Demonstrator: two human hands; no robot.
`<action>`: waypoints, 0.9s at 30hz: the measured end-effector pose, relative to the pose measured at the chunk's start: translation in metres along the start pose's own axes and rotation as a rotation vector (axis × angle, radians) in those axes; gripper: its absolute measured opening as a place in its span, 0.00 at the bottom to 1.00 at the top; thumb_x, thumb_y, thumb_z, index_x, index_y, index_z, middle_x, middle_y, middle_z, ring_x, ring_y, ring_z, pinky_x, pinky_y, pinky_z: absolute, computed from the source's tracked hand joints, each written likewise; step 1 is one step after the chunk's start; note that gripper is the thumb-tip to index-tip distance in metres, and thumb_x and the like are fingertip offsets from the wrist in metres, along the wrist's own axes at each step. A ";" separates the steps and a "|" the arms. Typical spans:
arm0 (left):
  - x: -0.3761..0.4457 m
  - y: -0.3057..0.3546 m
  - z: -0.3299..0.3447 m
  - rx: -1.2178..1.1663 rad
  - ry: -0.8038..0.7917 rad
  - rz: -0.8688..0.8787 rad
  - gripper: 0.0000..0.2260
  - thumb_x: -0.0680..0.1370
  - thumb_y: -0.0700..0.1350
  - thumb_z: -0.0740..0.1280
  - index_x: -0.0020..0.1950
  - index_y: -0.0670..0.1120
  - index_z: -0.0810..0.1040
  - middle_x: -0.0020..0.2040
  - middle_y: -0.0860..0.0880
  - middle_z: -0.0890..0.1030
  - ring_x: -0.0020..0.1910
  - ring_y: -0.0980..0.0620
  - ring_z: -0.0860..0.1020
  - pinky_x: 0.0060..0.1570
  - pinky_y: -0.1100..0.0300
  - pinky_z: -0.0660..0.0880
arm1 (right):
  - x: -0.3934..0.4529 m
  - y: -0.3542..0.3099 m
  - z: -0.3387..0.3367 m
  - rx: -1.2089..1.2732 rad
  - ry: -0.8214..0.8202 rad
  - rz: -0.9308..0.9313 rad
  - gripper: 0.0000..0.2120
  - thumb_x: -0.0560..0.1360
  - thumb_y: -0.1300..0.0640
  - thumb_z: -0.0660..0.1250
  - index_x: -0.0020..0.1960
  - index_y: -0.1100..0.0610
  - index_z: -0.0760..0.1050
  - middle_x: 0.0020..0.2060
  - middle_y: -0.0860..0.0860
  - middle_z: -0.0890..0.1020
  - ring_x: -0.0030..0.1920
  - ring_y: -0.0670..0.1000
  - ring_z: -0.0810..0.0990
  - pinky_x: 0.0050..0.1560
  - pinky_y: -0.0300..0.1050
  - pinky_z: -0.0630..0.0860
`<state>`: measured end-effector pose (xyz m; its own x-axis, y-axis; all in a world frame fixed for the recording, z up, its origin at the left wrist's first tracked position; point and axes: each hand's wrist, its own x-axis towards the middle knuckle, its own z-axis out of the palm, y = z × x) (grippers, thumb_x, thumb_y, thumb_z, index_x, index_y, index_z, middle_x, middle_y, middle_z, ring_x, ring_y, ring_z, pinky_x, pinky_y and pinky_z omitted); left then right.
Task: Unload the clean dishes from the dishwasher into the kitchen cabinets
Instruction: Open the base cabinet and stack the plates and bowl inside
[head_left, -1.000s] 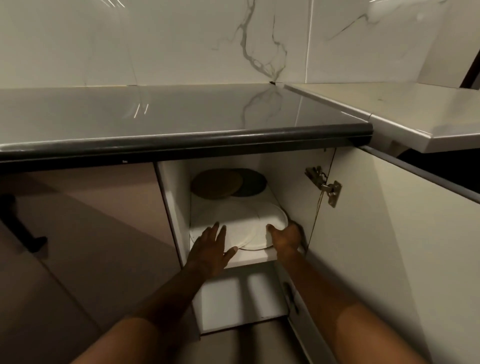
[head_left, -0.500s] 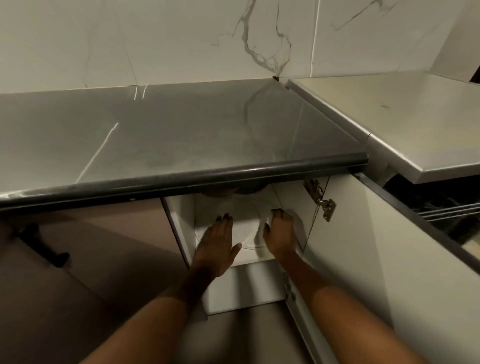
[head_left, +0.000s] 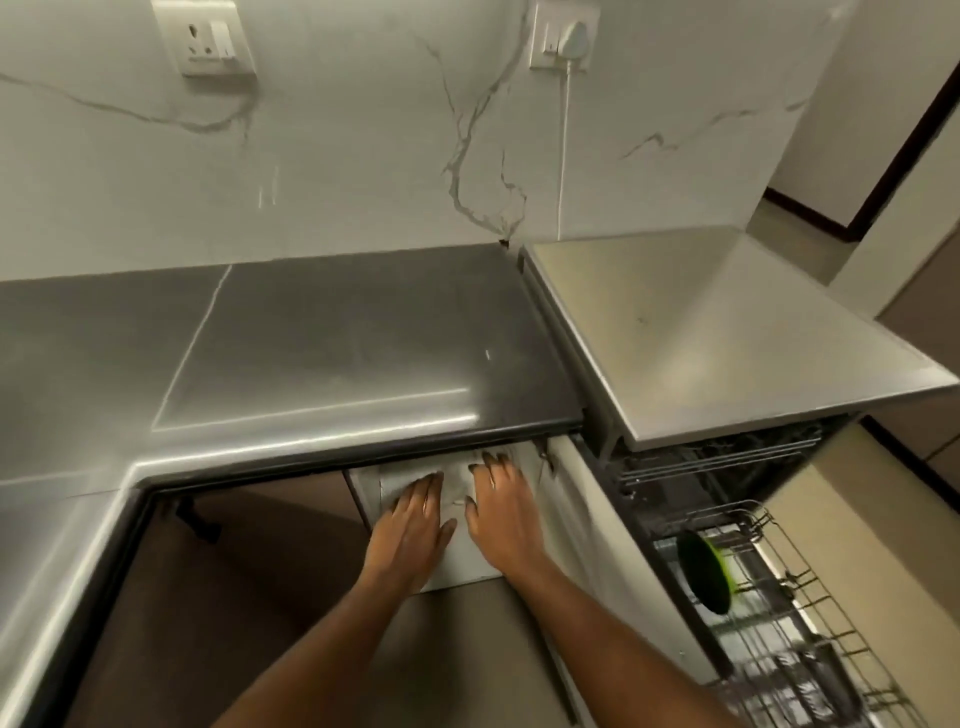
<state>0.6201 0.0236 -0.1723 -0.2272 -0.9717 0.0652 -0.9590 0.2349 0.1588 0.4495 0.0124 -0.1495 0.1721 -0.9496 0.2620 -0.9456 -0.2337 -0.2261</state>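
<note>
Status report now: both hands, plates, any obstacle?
Left hand, right hand open, flat on white plates in cabinet. Worktop hides the rest.

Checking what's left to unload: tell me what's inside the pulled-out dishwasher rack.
The rack holds a dark round dish with a green rim, standing on edge. Nearer items are blurred; the rest is out of frame.

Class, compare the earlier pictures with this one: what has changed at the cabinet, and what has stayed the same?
The view has risen, so the countertop now hides the shelf and plates, and the dishwasher rack has come into sight. The left hand and right hand remain flat inside the cabinet, gripping nothing. Its door stays open.
</note>
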 end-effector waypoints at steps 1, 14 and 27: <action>-0.007 0.008 -0.021 0.019 0.014 0.004 0.32 0.84 0.61 0.51 0.84 0.45 0.56 0.81 0.45 0.65 0.80 0.47 0.64 0.77 0.50 0.66 | -0.004 -0.006 -0.026 0.006 0.006 -0.014 0.24 0.78 0.48 0.69 0.72 0.55 0.73 0.71 0.55 0.77 0.73 0.56 0.73 0.75 0.52 0.69; -0.059 0.101 -0.332 0.098 0.323 -0.055 0.33 0.82 0.61 0.61 0.82 0.45 0.60 0.76 0.45 0.69 0.72 0.45 0.71 0.67 0.48 0.73 | -0.017 -0.020 -0.348 0.145 0.219 0.052 0.32 0.82 0.44 0.63 0.81 0.56 0.61 0.82 0.57 0.59 0.82 0.58 0.57 0.81 0.54 0.58; -0.093 0.147 -0.480 0.156 0.506 -0.064 0.36 0.83 0.64 0.56 0.85 0.46 0.53 0.83 0.46 0.61 0.80 0.46 0.63 0.77 0.48 0.63 | -0.023 -0.006 -0.484 0.103 0.272 0.018 0.33 0.82 0.40 0.60 0.82 0.55 0.60 0.83 0.56 0.56 0.83 0.59 0.53 0.82 0.56 0.56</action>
<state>0.5817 0.1614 0.3183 -0.0938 -0.8405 0.5336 -0.9908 0.1313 0.0326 0.3173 0.1367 0.2996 0.0619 -0.8665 0.4954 -0.9124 -0.2504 -0.3239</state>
